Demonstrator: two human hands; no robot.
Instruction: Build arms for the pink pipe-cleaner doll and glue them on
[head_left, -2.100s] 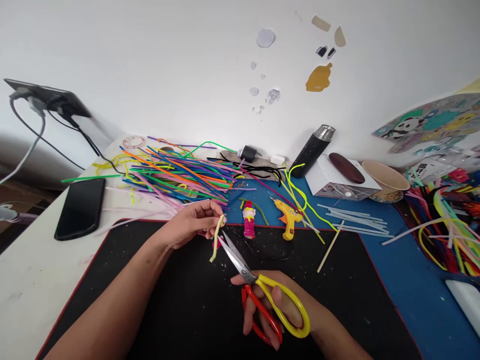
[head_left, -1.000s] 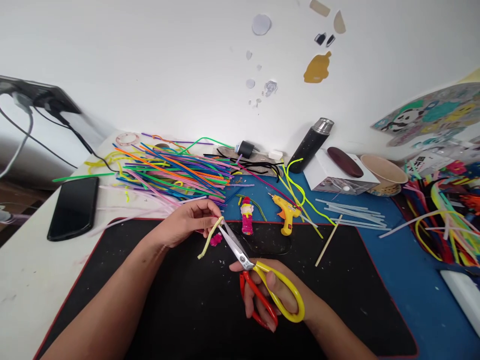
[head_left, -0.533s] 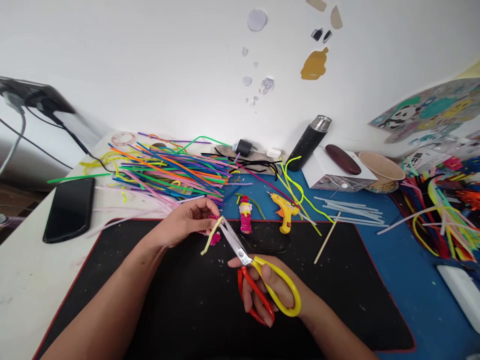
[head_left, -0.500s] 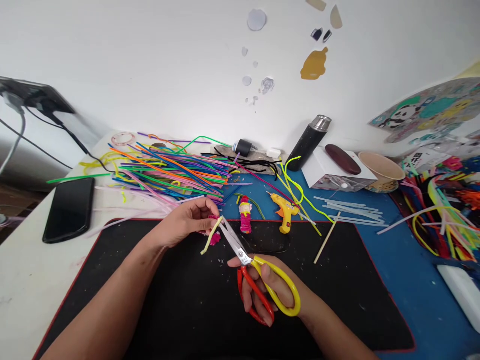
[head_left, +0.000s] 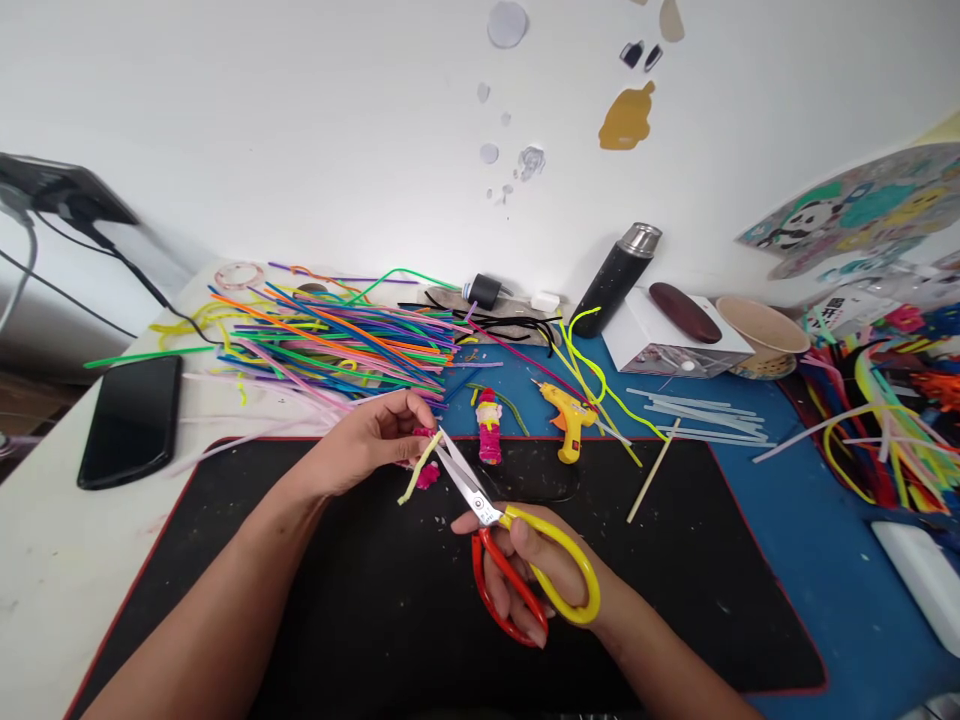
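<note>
My left hand [head_left: 386,432] pinches a small pink piece [head_left: 427,474] with a pale yellow pipe cleaner strip [head_left: 418,472] hanging from it. In my right hand [head_left: 525,565] are scissors [head_left: 480,503] with one yellow and one red handle. Their blades are slightly apart and point at the upper end of the yellow strip, by my left fingertips. Just beyond the blades a pink figure [head_left: 490,430] with a red top and a yellow band is on the mat's back edge. A yellow glue gun [head_left: 570,420] lies to its right.
A black mat [head_left: 360,610] lies under my hands. Colourful pipe cleaners [head_left: 337,340] are heaped at the back left, beyond a phone [head_left: 129,422]. Glue sticks [head_left: 705,415], a wooden stick [head_left: 652,472], a black flask [head_left: 619,280], a white box [head_left: 667,345] and a bowl [head_left: 765,335] stand or lie right.
The scissor blades have opened a little wider near the yellow strip. The whole view has shifted slightly; both hands keep their hold.
</note>
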